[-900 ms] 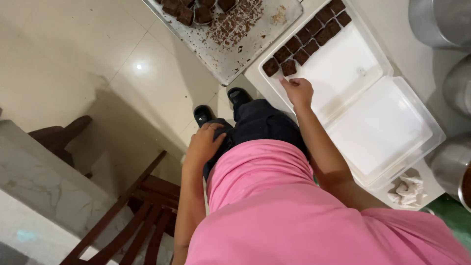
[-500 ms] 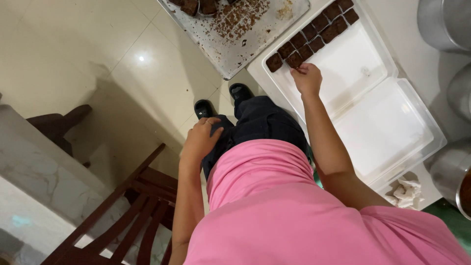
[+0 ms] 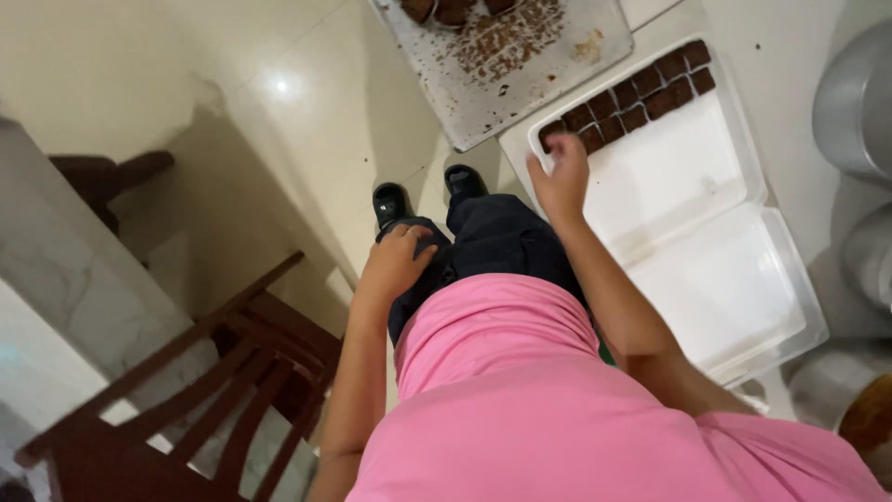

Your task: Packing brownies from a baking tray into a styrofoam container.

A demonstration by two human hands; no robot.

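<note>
Taking the white hinged container (image 3: 692, 200) as the landmark and moving from the far left: well to its left stands a dark wooden chair (image 3: 214, 390) against a pale marble slab (image 3: 56, 270), and nearer, on the cream tiled floor (image 3: 186, 65), two black shoes (image 3: 423, 191).

The left hand (image 3: 395, 265) lies flat on the dark trousers (image 3: 492, 251), fingers loosely spread, holding nothing; a ring shows on one finger.

The right hand (image 3: 560, 177) has drawn back since half a second ago, when its fingertips pressed on the brown squares (image 3: 636, 93) at the container's near-left corner. Now it hovers just over that corner, fingers curled, blurred with motion; I cannot tell whether it holds a piece. The double row along the container's upper edge looks a piece longer at that corner, so I judge one was just set down.

Above the container's left end sits a metal baking tray (image 3: 520, 70), strewn with brown crumbs, a few squares at its far edge. No labels show. To the container's right stand grey metal pots (image 3: 859, 102).
</note>
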